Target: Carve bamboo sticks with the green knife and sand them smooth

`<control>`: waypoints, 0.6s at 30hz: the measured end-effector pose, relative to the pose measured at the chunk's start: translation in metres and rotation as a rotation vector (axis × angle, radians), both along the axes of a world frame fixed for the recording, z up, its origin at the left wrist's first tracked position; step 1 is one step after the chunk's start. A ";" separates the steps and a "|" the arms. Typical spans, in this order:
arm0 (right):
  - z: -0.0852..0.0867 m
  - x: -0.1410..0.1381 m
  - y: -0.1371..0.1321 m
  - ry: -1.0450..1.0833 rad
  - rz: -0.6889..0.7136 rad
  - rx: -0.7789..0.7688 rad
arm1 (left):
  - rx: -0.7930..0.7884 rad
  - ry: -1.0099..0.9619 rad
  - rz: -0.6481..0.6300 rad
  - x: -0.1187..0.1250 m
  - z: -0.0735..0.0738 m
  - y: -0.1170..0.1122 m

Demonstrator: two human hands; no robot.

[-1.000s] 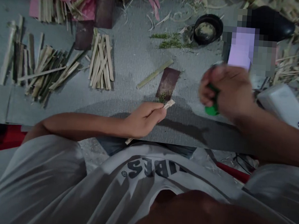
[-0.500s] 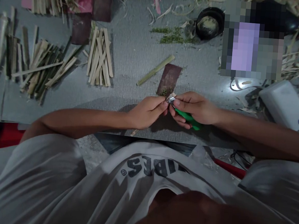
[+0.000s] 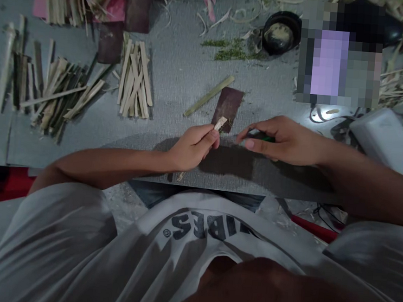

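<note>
My left hand [image 3: 193, 148] is closed round a pale bamboo strip [image 3: 221, 122], whose whittled tip sticks out past the thumb. Its other end seems to show below the wrist. To the right, apart from the strip, my right hand [image 3: 282, 141] keeps a green-handled utility knife [image 3: 266, 137] in its curled fingers. Most of the knife, blade included, is hidden; thumb and forefinger are spread apart. Just beyond my left hand lies a dark red piece of sandpaper [image 3: 230, 102], with a greenish bamboo strip [image 3: 209, 96] beside it.
Bamboo strips lie in a neat bundle [image 3: 136, 78] and a looser pile [image 3: 58, 91] on the left. Farther back are green shavings [image 3: 235, 50] and a black bowl [image 3: 282, 34]. A white box [image 3: 387, 140] with a blue button stands at the right, near a cable.
My right hand has drawn away to the right from the bamboo strip, taking the knife with it. The strip's tip is now uncovered in my left hand, which has shifted slightly left.
</note>
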State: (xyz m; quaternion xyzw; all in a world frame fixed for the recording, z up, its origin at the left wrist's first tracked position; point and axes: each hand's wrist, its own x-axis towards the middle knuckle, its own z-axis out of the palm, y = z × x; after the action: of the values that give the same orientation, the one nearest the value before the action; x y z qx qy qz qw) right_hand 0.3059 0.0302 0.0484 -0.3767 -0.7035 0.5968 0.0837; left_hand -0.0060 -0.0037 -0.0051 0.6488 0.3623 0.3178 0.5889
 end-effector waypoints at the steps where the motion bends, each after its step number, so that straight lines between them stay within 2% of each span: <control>1: 0.005 0.006 0.004 -0.087 -0.005 0.099 | 0.001 -0.012 -0.001 -0.001 -0.001 0.000; 4: 0.015 0.017 0.017 -0.247 0.041 0.258 | 0.026 0.001 -0.009 -0.003 -0.002 -0.001; 7: 0.018 0.022 0.025 -0.359 0.086 0.345 | 0.028 0.004 -0.005 -0.003 -0.001 -0.002; 9: 0.018 0.023 0.025 -0.379 0.067 0.366 | 0.022 0.014 -0.003 -0.004 0.000 -0.003; 11: 0.016 0.020 0.019 -0.303 0.015 0.269 | 0.006 0.042 -0.016 -0.004 0.001 -0.003; 14: 0.009 0.007 0.006 -0.067 -0.062 -0.048 | -0.009 0.060 -0.029 -0.003 0.004 -0.003; 16: 0.001 -0.007 -0.003 0.092 -0.061 -0.241 | -0.010 0.070 -0.037 -0.003 0.005 -0.003; 18: -0.007 -0.021 -0.009 0.196 -0.045 -0.320 | -0.011 0.094 -0.060 -0.003 0.007 -0.003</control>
State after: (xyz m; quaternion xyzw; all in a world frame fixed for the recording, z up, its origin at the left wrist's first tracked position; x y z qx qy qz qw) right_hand 0.2852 0.0211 0.0416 -0.3409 -0.5795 0.7329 0.1040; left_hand -0.0088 -0.0065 0.0020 0.6704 0.3715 0.2672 0.5841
